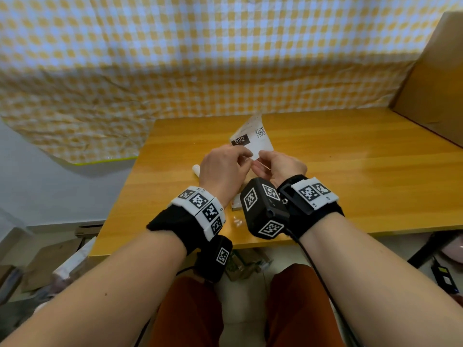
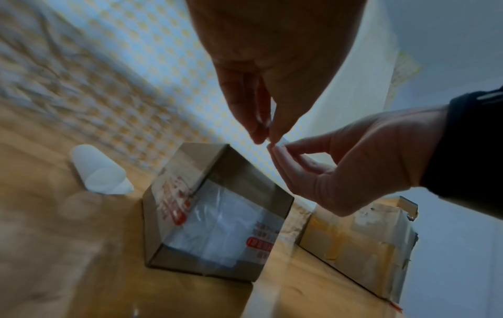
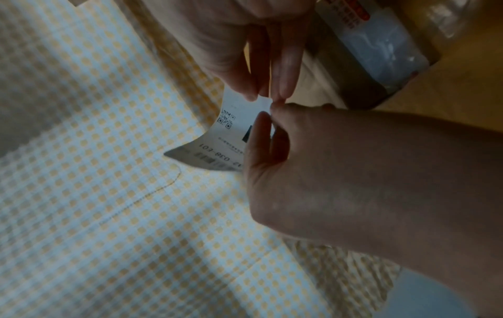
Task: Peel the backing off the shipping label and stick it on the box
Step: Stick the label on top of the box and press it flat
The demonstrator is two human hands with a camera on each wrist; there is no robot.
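Currently both left hand (image 1: 223,169) and right hand (image 1: 280,167) pinch the shipping label (image 1: 253,136) bottom edge, label upright; box (image 2: 215,215) directly below, left hand nearer.

Both hands hang above the wooden surface (image 1: 350,171), directly over the small box (image 2: 215,217), so a straight drop meets its top. Just left of the box a white roll (image 2: 98,172) lies on the surface. To the right a larger taped carton (image 2: 359,243) stands near the box, with a narrow strip of bare wood between them. Behind, the checked cloth (image 1: 175,58) closes off the back edge. The right half of the surface is bare wood up to the big cardboard box (image 1: 433,78).
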